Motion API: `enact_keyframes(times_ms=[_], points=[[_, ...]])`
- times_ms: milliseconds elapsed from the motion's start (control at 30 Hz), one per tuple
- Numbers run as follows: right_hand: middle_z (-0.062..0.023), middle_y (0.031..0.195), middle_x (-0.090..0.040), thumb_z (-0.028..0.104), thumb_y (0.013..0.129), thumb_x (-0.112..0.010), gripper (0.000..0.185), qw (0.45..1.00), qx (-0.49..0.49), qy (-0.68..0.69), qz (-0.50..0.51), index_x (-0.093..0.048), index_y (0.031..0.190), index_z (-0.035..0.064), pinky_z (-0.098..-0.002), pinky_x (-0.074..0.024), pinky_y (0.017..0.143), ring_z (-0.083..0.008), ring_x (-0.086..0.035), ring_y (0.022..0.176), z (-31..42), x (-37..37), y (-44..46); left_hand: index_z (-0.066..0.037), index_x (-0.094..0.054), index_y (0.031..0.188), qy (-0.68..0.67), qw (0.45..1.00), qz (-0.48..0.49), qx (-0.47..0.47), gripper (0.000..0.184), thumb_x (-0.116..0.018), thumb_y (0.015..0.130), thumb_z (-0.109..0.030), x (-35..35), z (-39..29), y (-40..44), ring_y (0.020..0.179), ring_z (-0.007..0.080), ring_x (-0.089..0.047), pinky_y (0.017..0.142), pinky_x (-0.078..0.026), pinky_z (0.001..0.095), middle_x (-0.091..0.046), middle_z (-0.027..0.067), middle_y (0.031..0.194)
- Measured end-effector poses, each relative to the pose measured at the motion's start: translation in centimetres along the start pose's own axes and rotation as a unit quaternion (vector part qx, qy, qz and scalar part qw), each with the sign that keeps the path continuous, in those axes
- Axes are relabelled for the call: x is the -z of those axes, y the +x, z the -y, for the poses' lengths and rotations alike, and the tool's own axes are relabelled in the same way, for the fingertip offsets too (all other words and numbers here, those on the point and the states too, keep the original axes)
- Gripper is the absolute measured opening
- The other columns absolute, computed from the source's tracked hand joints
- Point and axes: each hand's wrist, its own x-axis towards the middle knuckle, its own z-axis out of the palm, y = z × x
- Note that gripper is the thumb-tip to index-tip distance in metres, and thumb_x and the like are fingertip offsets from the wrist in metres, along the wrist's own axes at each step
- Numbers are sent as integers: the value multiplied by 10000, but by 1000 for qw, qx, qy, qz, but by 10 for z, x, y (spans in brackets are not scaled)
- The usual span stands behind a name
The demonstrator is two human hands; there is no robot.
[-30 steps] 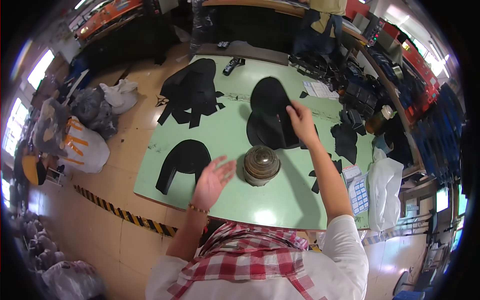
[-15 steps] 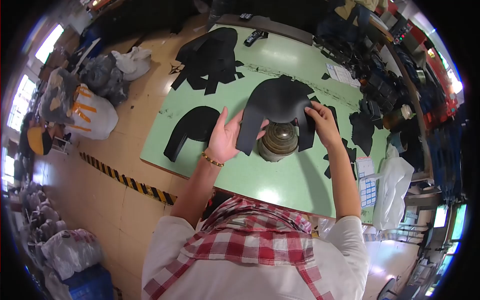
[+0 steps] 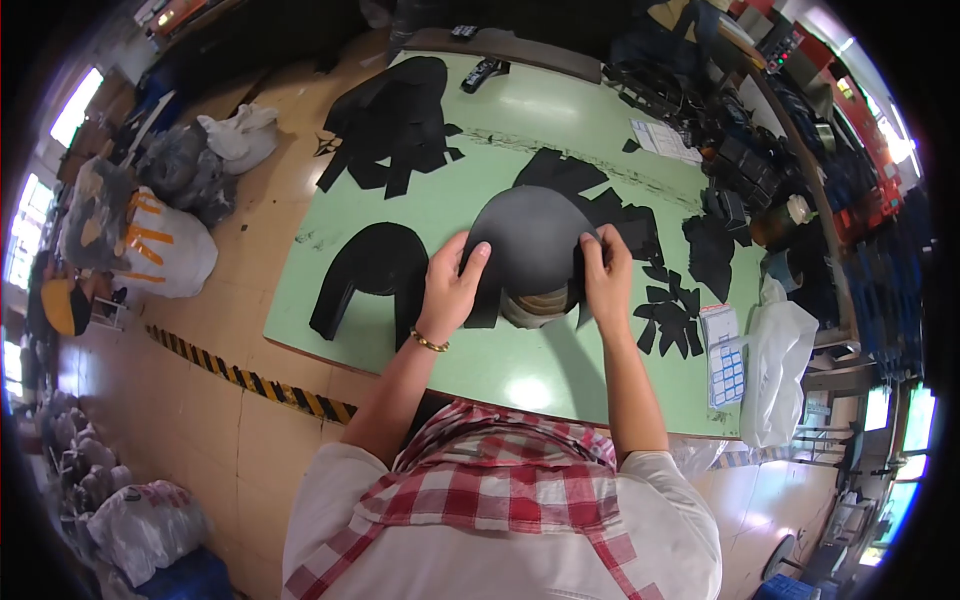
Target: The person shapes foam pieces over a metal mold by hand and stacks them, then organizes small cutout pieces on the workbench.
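Both hands grip a curved black piece [image 3: 530,235] by its sides, over a round metal form [image 3: 540,307] whose top it hides. My left hand [image 3: 452,285] has its thumb on the piece's left edge, fingers behind it. My right hand [image 3: 607,275] pinches the right edge between thumb and fingers. Left of them, black U-shaped pieces [image 3: 372,245] lie stacked on the green table [image 3: 480,385]. More flat black pieces [image 3: 560,172] lie just behind the held one.
Black sheets [image 3: 390,115] lie at the back left, small black scraps [image 3: 670,318] at the right. Beside the scraps are a calendar card [image 3: 726,370] and a white plastic bag [image 3: 778,370]. A black-labelled tool [image 3: 484,73] sits near the back edge.
My right hand has brought a black piece from the back down over the metal form. My left hand, empty a second ago, now grips its left side. The view has shifted.
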Motion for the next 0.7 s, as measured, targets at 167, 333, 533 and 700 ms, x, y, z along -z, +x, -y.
enact_keyframes(times_ms=[167, 333, 533, 700], points=[[-29, 608, -279, 311, 958, -630, 469, 997, 2, -54, -64, -405, 699, -10, -317, -247, 495, -105, -260, 603, -3, -14, -5, 20, -588, 896, 159, 973, -150, -78, 322, -583, 976, -293, -16, 22, 4, 491, 179, -416, 503, -360, 345, -471, 108, 575], [-1, 612, -268, 297, 967, -631, 495, 994, 7, -10, -105, -357, 666, 14, -299, -206, 491, -81, -236, 606, -23, -22, -8, 16, -565, 833, 129, 976, -171, -46, 323, -632, 952, -276, -23, 32, 14, 507, 124, -365, 487, -319, 329, -414, 82, 561], [48, 606, -290, 260, 975, -626, 490, 989, -3, 62, -135, -333, 644, 48, -281, -204, 497, -63, -251, 603, -42, -24, -23, 6, -498, 723, 174, 971, -165, -28, 390, -672, 928, -277, -34, 46, 16, 497, 107, -275, 457, -233, 330, -334, 61, 530], [52, 605, -298, 257, 991, -597, 479, 990, -4, 64, -129, -341, 646, 45, -273, -206, 502, -60, -257, 604, -63, -23, -41, 7, -478, 666, 136, 978, -151, -55, 417, -667, 932, -253, -43, 51, 4, 491, 93, -253, 449, -214, 328, -302, 55, 518]])
